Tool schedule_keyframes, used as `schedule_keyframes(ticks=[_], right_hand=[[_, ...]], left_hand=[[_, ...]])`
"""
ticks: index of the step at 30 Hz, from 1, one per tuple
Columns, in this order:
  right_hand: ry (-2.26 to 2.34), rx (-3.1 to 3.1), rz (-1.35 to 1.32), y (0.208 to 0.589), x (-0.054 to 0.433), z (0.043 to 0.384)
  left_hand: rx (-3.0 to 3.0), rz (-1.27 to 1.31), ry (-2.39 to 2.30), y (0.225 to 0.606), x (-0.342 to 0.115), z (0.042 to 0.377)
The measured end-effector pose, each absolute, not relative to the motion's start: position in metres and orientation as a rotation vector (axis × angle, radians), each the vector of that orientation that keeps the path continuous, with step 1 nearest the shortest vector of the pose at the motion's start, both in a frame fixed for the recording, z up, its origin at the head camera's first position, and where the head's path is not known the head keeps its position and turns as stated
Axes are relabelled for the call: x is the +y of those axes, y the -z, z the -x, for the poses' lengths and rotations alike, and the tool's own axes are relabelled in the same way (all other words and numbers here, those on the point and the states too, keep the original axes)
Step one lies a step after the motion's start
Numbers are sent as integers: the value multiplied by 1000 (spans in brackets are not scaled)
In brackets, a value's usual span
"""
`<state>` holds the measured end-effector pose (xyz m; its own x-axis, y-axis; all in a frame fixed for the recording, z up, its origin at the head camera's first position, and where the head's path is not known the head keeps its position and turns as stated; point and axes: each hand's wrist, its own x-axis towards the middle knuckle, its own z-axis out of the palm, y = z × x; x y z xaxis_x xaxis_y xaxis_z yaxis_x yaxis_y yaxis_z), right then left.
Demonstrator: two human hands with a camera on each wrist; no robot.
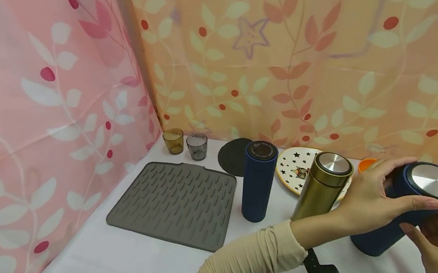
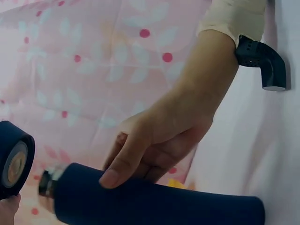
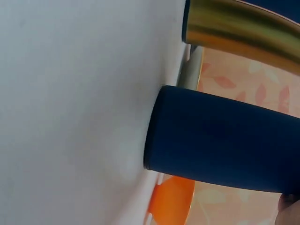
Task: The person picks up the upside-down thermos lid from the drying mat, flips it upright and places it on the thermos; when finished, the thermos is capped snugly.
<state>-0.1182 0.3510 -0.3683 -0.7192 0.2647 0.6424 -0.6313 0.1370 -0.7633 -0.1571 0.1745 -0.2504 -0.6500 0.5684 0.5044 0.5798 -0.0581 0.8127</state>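
Toward the right side of the table stands a dark blue vacuum flask (image 1: 375,237), its base at the white tabletop. My left hand (image 1: 375,200) grips the flask's dark blue lid (image 1: 436,181), which has a silver top. In the left wrist view the lid (image 2: 16,159) is apart from the flask, its round underside visible, and the metallic neck (image 2: 47,183) shows. My right hand (image 2: 159,145) holds the flask body (image 2: 154,201) near its upper end. A piece of that hand (image 3: 289,214) enters the right wrist view beside the flask (image 3: 220,140).
Left of the flask stand a gold flask (image 1: 323,186) and another dark blue flask (image 1: 258,184). Further left lies a grey drying mat (image 1: 177,203), with two small tinted glasses (image 1: 196,147) behind it. A black disc (image 1: 233,155), starry plate (image 1: 289,165) and orange item (image 3: 173,201) are also there.
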Motion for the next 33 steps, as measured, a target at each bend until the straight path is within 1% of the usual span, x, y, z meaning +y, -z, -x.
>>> schedule_keyframes(ticks=[5,8,11,15,18,23,29,31,33], right_hand=[[-1631,-1763,-223,374,350,121],[-1563,-1816,-128,377,350,122],[-1489,-1875,-53,378,349,122],[-1607,-1786,-145,379,349,123],[-1657,-1735,-149,378,348,123],[-1575,-1806,-80,378,346,122],[-1448,-1900,-2,379,346,123],[-1469,-1881,-13,379,346,123],[-1599,-1781,-83,378,346,124]], left_hand=[[-2329,1101,1692,264,197,163],[-2364,1031,1633,265,205,164],[-2379,1008,1583,263,211,168],[-2412,1036,1510,262,216,175],[-2445,1051,1503,265,219,180],[-2458,1046,1552,275,222,183],[-2425,960,1612,281,224,182],[-2404,982,1644,281,223,183],[-2383,1022,1685,281,222,185]])
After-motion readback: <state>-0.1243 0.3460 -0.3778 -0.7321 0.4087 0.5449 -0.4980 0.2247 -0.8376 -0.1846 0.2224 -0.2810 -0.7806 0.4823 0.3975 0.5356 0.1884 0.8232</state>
